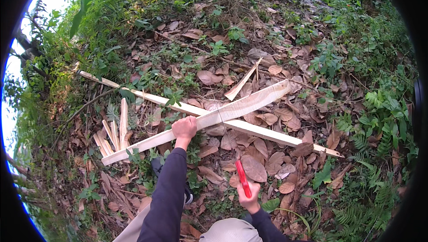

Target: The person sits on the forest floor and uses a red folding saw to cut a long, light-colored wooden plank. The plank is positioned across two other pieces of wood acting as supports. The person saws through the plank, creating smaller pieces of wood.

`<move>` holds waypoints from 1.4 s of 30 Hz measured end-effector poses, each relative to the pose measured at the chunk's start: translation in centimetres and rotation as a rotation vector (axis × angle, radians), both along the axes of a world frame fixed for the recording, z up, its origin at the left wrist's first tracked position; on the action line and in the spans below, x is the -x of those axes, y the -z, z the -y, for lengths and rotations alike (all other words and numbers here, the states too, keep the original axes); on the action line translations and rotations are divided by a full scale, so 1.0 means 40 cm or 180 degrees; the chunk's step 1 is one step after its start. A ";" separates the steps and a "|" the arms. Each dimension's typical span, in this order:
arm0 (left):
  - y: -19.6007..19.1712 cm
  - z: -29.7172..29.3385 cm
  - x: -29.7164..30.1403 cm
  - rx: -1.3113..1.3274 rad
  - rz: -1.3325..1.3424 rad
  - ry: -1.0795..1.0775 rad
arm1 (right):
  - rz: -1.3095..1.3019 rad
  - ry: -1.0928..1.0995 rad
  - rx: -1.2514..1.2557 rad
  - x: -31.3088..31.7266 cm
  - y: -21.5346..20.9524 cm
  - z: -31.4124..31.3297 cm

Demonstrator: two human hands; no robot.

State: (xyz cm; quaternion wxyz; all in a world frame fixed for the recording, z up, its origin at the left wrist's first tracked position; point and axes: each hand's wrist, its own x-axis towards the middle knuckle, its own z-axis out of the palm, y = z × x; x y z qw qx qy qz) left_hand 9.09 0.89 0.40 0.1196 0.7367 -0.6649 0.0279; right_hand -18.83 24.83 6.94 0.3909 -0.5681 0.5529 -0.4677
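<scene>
My left hand is closed on a long pale wooden board, gripping it just left of its middle. The board lies slantwise across a second, narrower wooden plank, and the two cross near the centre. In my right hand is the red handle of a handsaw, fingers wrapped round it. Its thin dark blade runs up from the handle to the board, meeting it just right of my left hand. How deep the blade sits in the wood is too fine to tell.
Several split wood pieces lie at the left by the board's near end. A pointed offcut rests beyond the board, near a grey stone. Dry leaves cover the ground, with ferns and green plants around. My shoe shows below.
</scene>
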 end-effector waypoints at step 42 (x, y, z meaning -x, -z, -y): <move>-0.025 -0.052 0.002 0.0994 -0.0008 0.0411 | -0.0253 0.0237 -0.0157 -0.115 -0.230 0.263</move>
